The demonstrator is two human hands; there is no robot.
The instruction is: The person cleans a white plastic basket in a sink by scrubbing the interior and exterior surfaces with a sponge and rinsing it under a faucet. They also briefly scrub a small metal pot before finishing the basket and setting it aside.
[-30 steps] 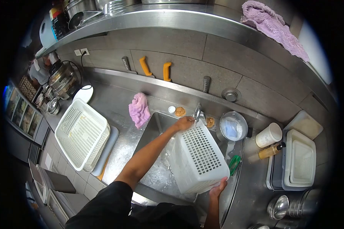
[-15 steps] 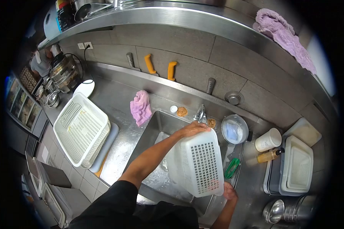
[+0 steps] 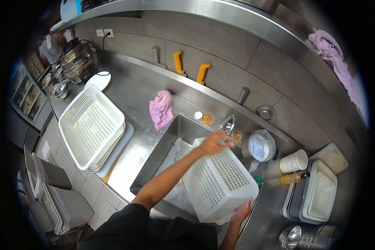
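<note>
A white perforated basket is tilted over the metal sink, its slotted bottom and side facing up. My right hand grips the basket at its lower right corner. My left hand is over the basket's upper edge, just in front of the faucet, with its fingers apart and slightly blurred. Right of the faucet stands a round bowl with a blue and white thing in it. Part of a green object shows beside the basket.
Left of the sink are a pink cloth and stacked white baskets. Knives with orange handles hang along the wall. At right are a white cup, a bottle and stacked trays. A person stands far left.
The basket has turned, so its bottom and long side now show. My left hand has come off its edge and opened. The view has shifted slightly.
</note>
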